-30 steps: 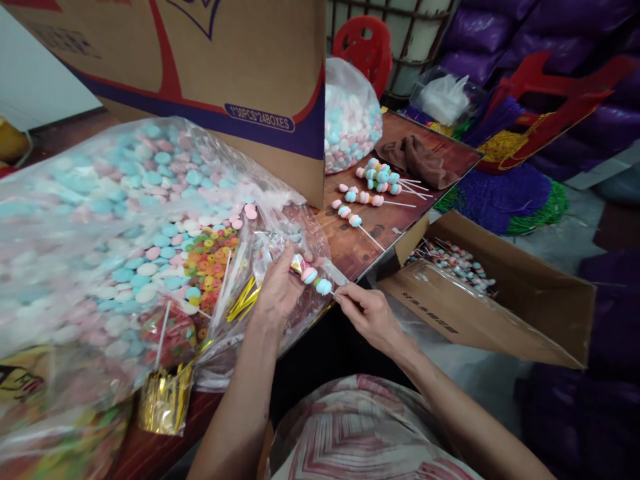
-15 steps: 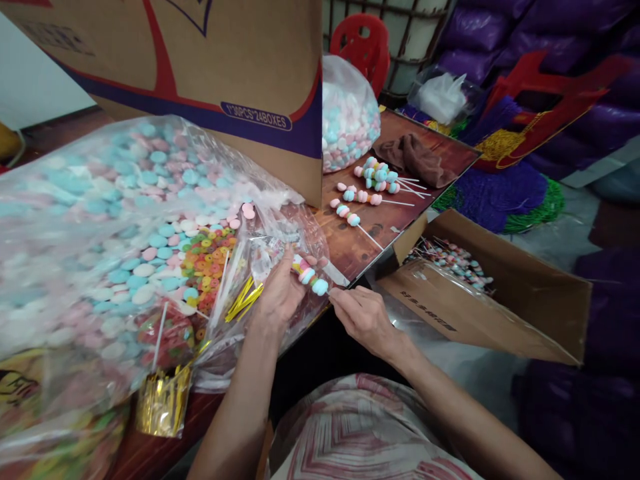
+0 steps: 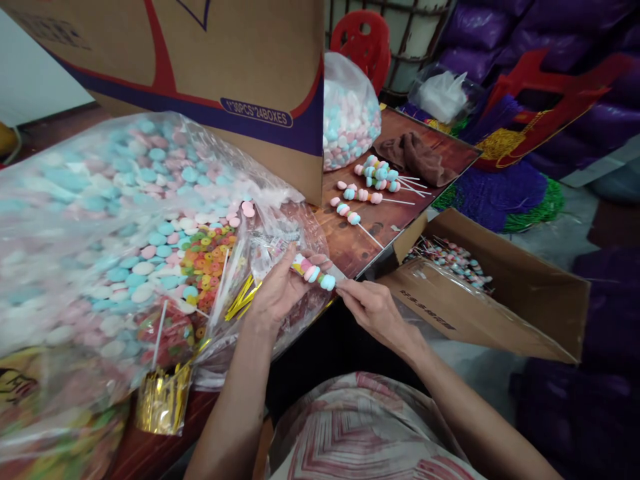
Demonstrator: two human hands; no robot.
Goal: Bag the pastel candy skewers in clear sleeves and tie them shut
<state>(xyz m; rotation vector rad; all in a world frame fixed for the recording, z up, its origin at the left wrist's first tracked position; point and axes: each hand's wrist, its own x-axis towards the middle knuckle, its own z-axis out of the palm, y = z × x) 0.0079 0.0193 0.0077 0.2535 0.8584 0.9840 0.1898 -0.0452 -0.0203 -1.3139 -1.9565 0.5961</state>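
Observation:
Between my hands is a marshmallow skewer (image 3: 320, 275) with pink, white and blue pieces, tilted slightly down to the right. My left hand (image 3: 280, 287) is closed around its upper end, thumb on the near side and fingers behind. A bit of printed yellow and purple shows by the thumb; I cannot tell whether it is a wrapper. My right hand (image 3: 370, 303) pinches the skewer's stick just past the blue end, and its fingers hide most of the stick. Beside my left hand lie clear printed wrappers (image 3: 270, 252) and gold twist ties (image 3: 243, 298).
A large bag of marshmallows (image 3: 100, 193) and gummy rings (image 3: 210, 257) cover the left. Finished skewers (image 3: 377, 175) lie at the table's far right, near a brown cloth (image 3: 415, 157). A tall carton (image 3: 200, 73) stands behind; an open box of skewers (image 3: 480, 313) sits right, below the table.
Both hands and the skewer have shifted slightly to the right and up. The skewer lies a little flatter, and my grips look the same.

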